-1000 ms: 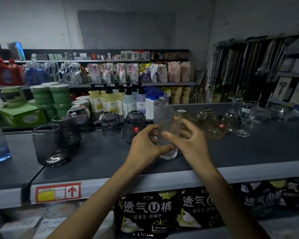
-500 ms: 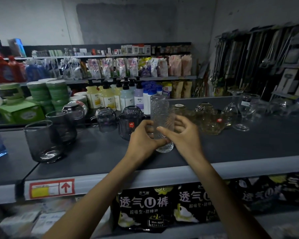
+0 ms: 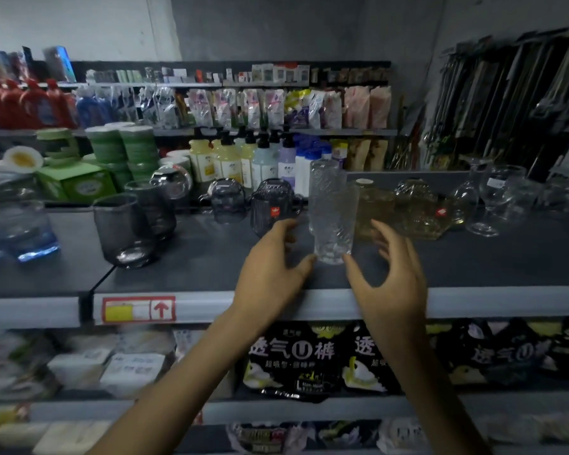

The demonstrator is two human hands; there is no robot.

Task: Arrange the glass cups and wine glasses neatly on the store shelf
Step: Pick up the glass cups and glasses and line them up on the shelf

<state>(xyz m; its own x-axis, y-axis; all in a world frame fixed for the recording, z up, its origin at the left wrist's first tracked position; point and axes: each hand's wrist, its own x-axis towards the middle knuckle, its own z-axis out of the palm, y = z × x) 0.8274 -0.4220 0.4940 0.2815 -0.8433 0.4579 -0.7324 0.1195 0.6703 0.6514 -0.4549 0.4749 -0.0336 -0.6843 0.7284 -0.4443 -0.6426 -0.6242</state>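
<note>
A tall clear textured glass point(image 3: 331, 211) stands upright on the dark grey shelf point(image 3: 473, 267). My left hand point(image 3: 273, 270) hovers just left of it and my right hand point(image 3: 391, 277) just right of it, both with fingers spread and holding nothing. Behind the glass are dark smoky mugs point(image 3: 273, 206) and amber glass cups point(image 3: 418, 210). Two grey tumblers point(image 3: 124, 229) stand at the left. Clear wine glasses point(image 3: 496, 195) stand at the right.
Lotion bottles point(image 3: 260, 159) and green stacked tubs point(image 3: 122, 152) sit on the shelf behind. A blue-tinted container point(image 3: 17, 231) is at the far left. Black diaper packs point(image 3: 296, 359) fill the shelf below. Hanging utensils point(image 3: 506, 100) are at the right.
Both hands have let go of the tall textured glass and drawn back from it with fingers spread. The glass now stands alone on the shelf.
</note>
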